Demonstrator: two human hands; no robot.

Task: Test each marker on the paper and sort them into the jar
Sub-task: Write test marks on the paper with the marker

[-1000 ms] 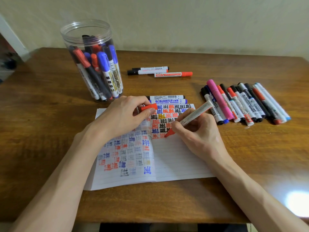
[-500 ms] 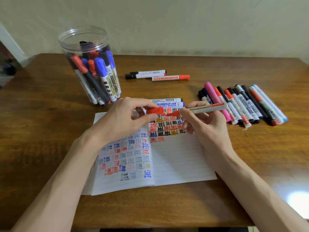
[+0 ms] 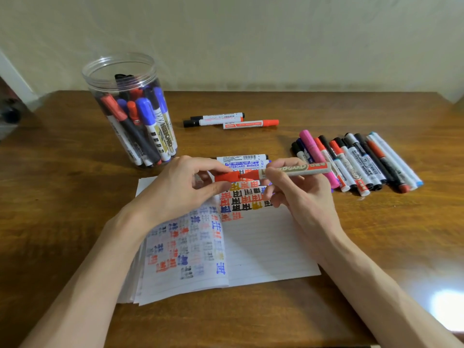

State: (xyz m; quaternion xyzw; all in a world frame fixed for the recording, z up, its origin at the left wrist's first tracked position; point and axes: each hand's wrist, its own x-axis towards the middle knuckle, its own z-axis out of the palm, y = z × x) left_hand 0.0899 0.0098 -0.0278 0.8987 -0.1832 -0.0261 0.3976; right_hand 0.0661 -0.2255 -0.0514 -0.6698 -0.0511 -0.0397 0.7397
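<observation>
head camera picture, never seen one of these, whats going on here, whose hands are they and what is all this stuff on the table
There is no machine here. A person wears one wide-angle camera on the head, looking forward and down, so both arms are the wearer's own. The left hand pinches a red cap. The right hand holds a red marker level, its red end meeting the cap. Below them lies an open notebook covered in coloured test scribbles. On the wooden table a clear jar of markers stands at the far left. There is also a row of markers at the right, three markers farther back, and two markers just beyond the notebook.
</observation>
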